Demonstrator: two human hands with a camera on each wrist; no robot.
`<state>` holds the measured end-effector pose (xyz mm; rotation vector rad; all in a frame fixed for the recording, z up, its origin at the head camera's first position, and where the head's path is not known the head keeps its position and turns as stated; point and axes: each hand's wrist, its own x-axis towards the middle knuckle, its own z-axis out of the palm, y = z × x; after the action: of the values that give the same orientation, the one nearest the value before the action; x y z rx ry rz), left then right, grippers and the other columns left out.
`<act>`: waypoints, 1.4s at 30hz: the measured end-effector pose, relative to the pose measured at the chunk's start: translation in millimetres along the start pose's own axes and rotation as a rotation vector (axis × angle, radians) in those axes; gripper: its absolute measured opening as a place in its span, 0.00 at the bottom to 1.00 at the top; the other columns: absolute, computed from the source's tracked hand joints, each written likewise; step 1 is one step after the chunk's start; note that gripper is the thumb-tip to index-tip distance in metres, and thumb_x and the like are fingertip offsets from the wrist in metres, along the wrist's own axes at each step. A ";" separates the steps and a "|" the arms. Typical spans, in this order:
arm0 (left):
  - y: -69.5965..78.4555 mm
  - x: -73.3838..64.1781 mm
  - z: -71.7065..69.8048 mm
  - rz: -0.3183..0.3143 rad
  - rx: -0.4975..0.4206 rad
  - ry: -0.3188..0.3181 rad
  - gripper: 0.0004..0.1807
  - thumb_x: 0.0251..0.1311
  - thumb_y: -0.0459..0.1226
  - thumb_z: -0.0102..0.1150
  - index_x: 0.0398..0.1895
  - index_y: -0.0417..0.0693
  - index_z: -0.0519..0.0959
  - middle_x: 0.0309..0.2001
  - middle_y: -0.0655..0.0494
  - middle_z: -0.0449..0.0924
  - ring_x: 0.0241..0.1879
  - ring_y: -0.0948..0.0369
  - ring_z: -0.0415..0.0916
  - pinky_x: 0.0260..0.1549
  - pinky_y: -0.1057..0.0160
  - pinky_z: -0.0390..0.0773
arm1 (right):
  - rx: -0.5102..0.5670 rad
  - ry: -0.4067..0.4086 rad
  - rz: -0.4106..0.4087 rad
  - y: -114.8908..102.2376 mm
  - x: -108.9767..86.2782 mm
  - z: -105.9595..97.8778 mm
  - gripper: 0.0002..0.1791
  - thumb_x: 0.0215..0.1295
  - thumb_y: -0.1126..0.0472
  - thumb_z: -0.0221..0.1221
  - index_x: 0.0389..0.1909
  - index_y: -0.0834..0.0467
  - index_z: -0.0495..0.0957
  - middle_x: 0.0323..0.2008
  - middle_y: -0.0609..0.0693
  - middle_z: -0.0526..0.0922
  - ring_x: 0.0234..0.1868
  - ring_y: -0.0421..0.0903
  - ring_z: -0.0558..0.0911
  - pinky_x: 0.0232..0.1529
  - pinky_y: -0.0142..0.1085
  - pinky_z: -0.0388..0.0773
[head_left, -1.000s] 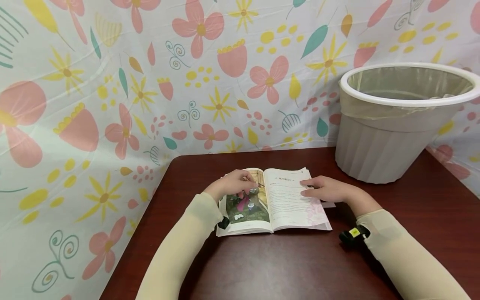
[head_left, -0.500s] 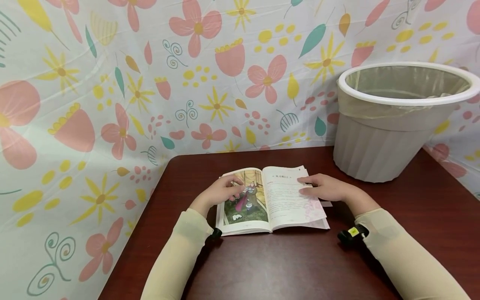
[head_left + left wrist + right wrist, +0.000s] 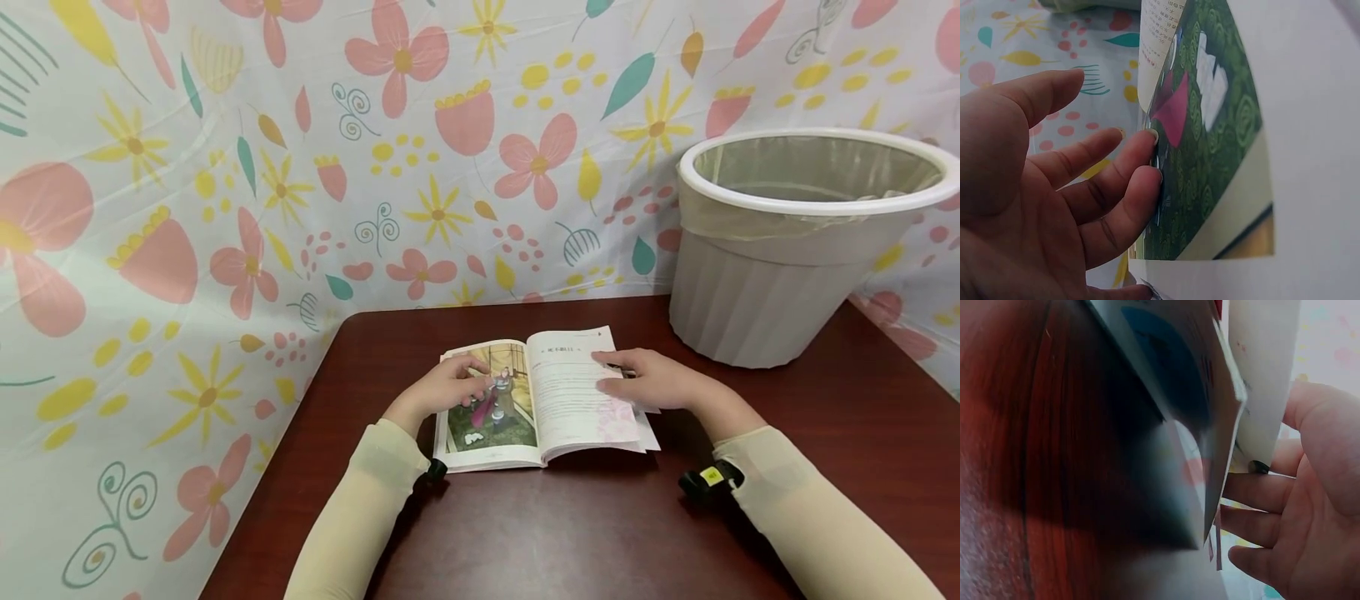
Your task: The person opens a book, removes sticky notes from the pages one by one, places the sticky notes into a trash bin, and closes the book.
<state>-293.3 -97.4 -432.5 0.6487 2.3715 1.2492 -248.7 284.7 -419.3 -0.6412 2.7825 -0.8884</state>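
Observation:
An open book (image 3: 573, 408) lies on the table, with a colour picture on its left page (image 3: 491, 456) and printed text with pink flowers on the right. My left hand (image 3: 442, 390) rests at the left page, fingers loosely bent; in the left wrist view its fingertips (image 3: 1147, 178) touch the picture's edge. At the book's right edge my right hand (image 3: 660, 382) pinches the upper right-hand page (image 3: 1266, 375), which stands apart from the pages below it. A small dark tip (image 3: 1259, 467) shows at that page's edge beside the fingers.
The dark red-brown table (image 3: 510, 533) extends around the book. A grey lined bin (image 3: 750, 283) with a white rim stands at the back right. Flower-printed cloth (image 3: 300, 150) hangs behind and to the left. A black band with a yellow label (image 3: 711, 477) sits at the right wrist.
My left hand has drawn back left from the picture, uncovering more of it. On the right, the page in my right hand has shifted left and separated from those beneath.

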 end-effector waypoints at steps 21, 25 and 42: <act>-1.0 -3.4 2.8 0.007 0.004 -0.001 0.22 0.74 0.48 0.58 0.62 0.46 0.77 0.43 0.43 0.83 0.32 0.52 0.78 0.34 0.59 0.78 | -0.032 -0.114 0.002 -19.9 -9.2 4.6 0.42 0.67 0.43 0.66 0.74 0.63 0.67 0.71 0.67 0.71 0.73 0.64 0.71 0.67 0.58 0.72; -1.1 -3.5 3.1 0.007 0.011 0.001 0.22 0.73 0.48 0.58 0.62 0.46 0.77 0.43 0.43 0.83 0.34 0.52 0.77 0.33 0.59 0.76 | -0.070 -0.095 0.012 -21.8 -6.4 9.4 0.41 0.65 0.48 0.68 0.73 0.65 0.68 0.70 0.70 0.72 0.73 0.66 0.70 0.68 0.59 0.71; 8.6 -5.6 4.2 -0.027 0.036 0.005 0.22 0.72 0.51 0.59 0.62 0.51 0.78 0.42 0.47 0.83 0.36 0.51 0.78 0.36 0.56 0.77 | -0.120 -0.001 -0.034 -35.4 -0.5 15.8 0.41 0.58 0.57 0.69 0.73 0.63 0.70 0.65 0.63 0.79 0.52 0.48 0.79 0.56 0.46 0.78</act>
<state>-284.6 -93.5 -426.8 0.6232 2.4036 1.2010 -231.5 250.8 -411.5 -0.7083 2.8496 -0.7304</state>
